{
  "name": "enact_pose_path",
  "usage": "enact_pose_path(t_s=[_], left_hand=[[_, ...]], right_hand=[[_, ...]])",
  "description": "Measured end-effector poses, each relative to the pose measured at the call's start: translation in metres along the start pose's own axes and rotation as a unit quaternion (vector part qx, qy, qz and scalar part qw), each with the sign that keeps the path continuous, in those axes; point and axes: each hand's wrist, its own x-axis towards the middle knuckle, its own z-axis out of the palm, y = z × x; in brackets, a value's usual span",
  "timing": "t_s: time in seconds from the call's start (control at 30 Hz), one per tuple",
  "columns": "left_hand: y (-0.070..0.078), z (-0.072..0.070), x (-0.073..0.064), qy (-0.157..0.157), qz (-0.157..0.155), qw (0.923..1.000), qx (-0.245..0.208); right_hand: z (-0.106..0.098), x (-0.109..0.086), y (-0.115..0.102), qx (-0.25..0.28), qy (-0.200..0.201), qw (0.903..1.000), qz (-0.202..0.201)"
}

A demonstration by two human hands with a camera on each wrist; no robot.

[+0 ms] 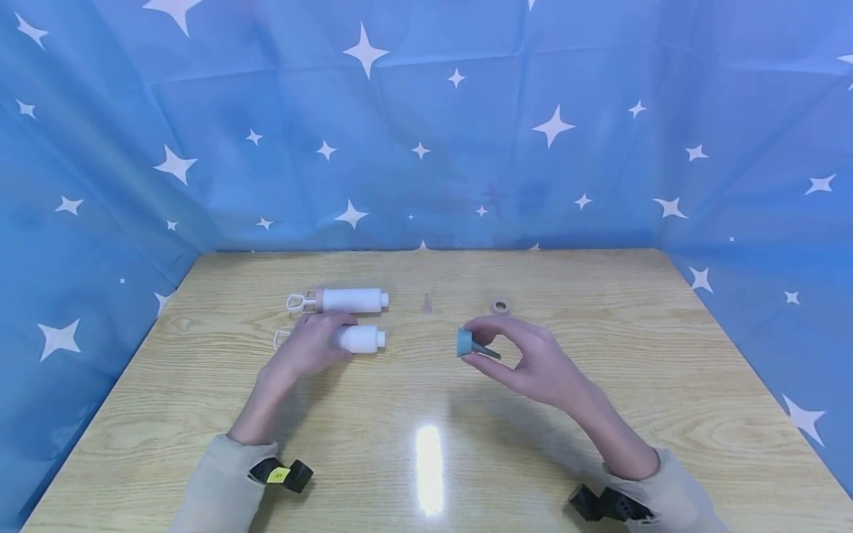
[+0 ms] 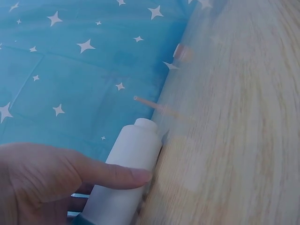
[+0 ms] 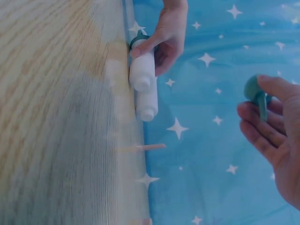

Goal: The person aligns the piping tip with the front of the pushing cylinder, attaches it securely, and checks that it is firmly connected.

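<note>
My left hand (image 1: 312, 344) grips the nearer white syringe-like tube (image 1: 360, 339), its thumb lying across the barrel in the left wrist view. A teal collar (image 2: 83, 220) shows at that tube's handle end, and its narrow neck points right. Between thumb and fingers, my right hand (image 1: 533, 363) pinches a teal nozzle (image 1: 464, 343), which has a wide round base and a thin spout. The nozzle is held above the table, spout toward the palm. Just behind the left hand lies a second white syringe-like tube (image 1: 353, 300), with a looped handle and a pinkish collar.
On the wooden table (image 1: 400, 414), a small pinkish cone nozzle (image 1: 427, 303) stands between the tubes and the right hand. A pinkish ring (image 1: 500, 306) lies behind the right hand. A blue star-patterned cloth (image 1: 426, 185) hangs along the back and sides.
</note>
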Motion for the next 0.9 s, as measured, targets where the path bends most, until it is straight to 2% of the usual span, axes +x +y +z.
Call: enact_pose_path(t_s=[0.3,0.5,0.63,0.9], left_hand=[[0.002,-0.002,-0.001,-0.011,0.007,0.9995,-0.03],[0.011,-0.008,-0.002,-0.006,0.013,0.9984,-0.055],[0.02,-0.014,-0.003,0.007,0.019,0.9975,-0.067],[0.04,-0.021,-0.007,0.047,0.054,0.9955,-0.061]], right_hand=[[-0.001,0.0,0.0,0.0,0.002,1.0,-0.002],[0.0,0.001,0.002,0.002,0.003,1.0,-0.004],[0.0,0.001,0.003,-0.002,0.005,1.0,-0.005],[-0.002,0.001,0.002,-0.005,0.003,1.0,0.001]])
